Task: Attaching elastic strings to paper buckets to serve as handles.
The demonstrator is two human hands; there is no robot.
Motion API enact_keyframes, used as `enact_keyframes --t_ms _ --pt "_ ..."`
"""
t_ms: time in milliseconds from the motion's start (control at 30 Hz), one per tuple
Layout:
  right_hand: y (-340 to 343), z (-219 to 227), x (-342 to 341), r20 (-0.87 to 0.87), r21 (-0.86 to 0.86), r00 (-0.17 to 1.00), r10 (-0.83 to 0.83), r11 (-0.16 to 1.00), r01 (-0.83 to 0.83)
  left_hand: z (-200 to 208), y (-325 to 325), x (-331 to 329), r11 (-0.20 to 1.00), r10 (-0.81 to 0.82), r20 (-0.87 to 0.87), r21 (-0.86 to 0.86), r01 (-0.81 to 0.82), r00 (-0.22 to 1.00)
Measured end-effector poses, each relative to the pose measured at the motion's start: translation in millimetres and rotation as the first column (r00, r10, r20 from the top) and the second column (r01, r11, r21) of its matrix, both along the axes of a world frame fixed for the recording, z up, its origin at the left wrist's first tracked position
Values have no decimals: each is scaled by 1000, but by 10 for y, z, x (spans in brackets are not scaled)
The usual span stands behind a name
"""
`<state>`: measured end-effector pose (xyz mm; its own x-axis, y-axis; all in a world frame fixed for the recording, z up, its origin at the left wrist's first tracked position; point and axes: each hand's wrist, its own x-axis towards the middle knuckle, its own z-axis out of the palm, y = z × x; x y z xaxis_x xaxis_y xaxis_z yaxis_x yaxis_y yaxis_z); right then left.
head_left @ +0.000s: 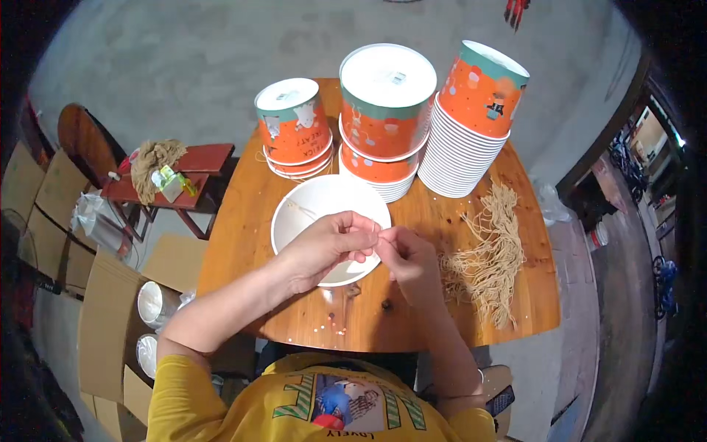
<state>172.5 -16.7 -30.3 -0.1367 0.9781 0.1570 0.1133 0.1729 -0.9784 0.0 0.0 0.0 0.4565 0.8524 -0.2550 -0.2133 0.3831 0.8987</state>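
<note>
My left hand (335,243) and my right hand (409,261) meet fingertip to fingertip over the right side of a white paper bucket (335,193). Both are closed in a pinch; whatever sits between the fingertips is too small to make out. The bucket's open mouth faces up, and a thin tan strand (300,209) shows at its inner left. To the right of my right hand lies a loose bundle of tan cords (495,254).
Behind the bucket stand a short orange bucket stack (298,132), a wider stack (387,110) and a tall nested stack (471,110). Small beads (331,329) dot the wooden table's (287,317) near edge. Left are a red bench (202,158) with more cords and a cardboard box (110,317).
</note>
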Motion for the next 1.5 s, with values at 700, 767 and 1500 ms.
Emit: enact_keyframes --t_ms 700,767,1500 --pt "298 507 272 278 185 871 405 868 -462 -50 121 97 963 -137 -247 192 187 959" --pt "317 530 234 152 43 890 430 897 -441 -27 94 106 958 -143 -251 209 198 957" --pt "-107 -62 258 210 435 932 -295 882 181 -33 124 186 974 -156 -147 141 177 977"
